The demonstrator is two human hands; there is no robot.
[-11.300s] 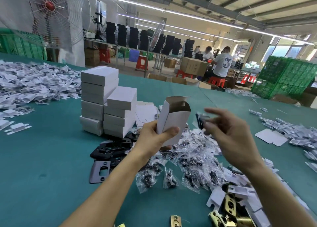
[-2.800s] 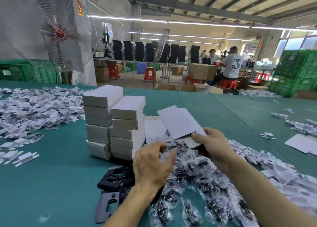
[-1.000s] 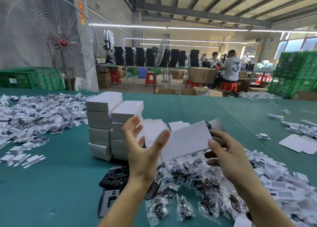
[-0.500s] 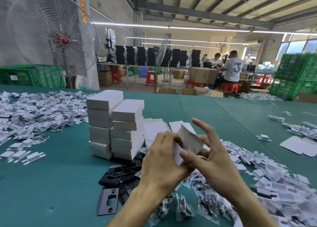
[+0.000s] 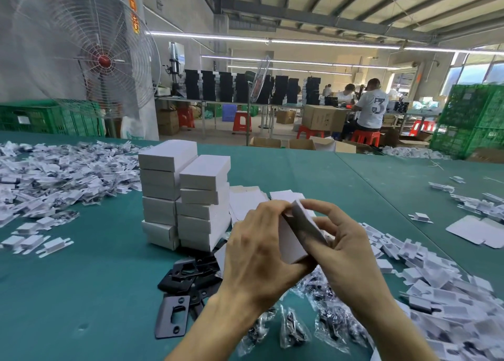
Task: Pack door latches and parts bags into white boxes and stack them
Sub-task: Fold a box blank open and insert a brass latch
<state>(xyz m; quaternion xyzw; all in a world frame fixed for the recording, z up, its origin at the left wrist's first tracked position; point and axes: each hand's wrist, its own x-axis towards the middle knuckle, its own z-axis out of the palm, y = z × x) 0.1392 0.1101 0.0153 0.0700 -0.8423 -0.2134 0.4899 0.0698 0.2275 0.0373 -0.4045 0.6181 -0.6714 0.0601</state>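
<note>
With left hand (image 5: pixel 256 251) and right hand (image 5: pixel 347 254), gripped 1 white box (image 5: pixel 294 239) from both sides, above parts bags (image 5: pixel 294 330), near 2 box stacks (image 5: pixel 203 197).

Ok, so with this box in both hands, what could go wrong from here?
One: the left hand and right hand both grip the white box in mid-air, so hard squeezing might crease its thin card. Two: the stacked boxes stand unevenly right beside the left hand; a careless reach could topple them.
</note>
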